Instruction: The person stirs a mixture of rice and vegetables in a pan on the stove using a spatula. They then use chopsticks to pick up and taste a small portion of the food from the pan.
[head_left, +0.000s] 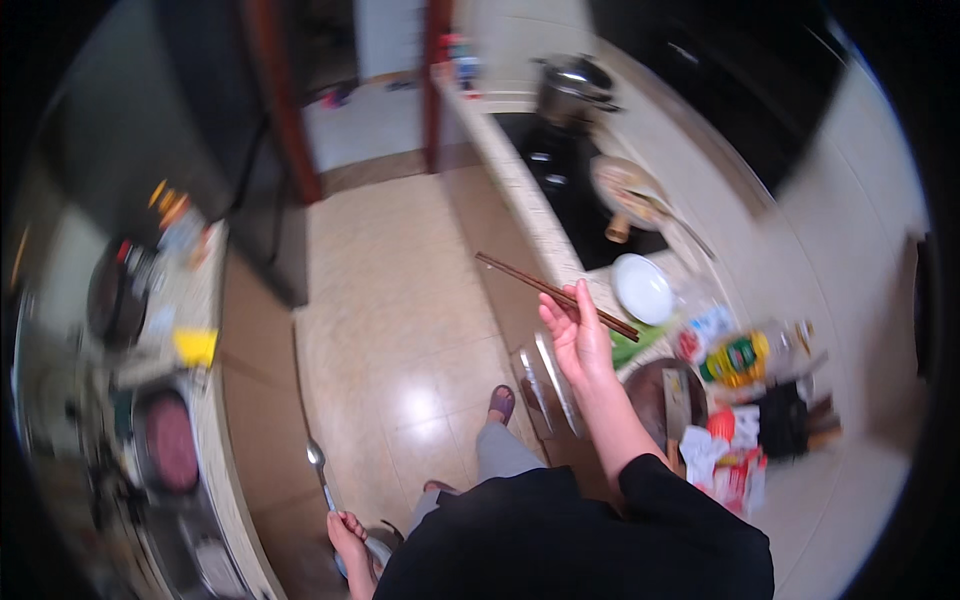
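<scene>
A pair of brown chopsticks (557, 295) lies across the fingers of my right hand (576, 330), the thumb over them, beside the stove counter. Low on the left, my left hand (347, 531) grips a metal spoon (316, 453) by its handle, the bowl of it pointing away from me. Just beyond the right hand, a white plate (643, 288) rests on the counter near green leafy vegetables (628, 347). A pan (628, 191) with food and a utensil in it sits on the black cooktop (551, 176).
A steel pot (571, 90) stands at the cooktop's far end. On the right counter are a cleaver (676, 397) on a round board, an oil bottle (735, 360) and packets. A sink (169, 442) with a pink basin and a yellow cloth-like item (195, 346) are at left.
</scene>
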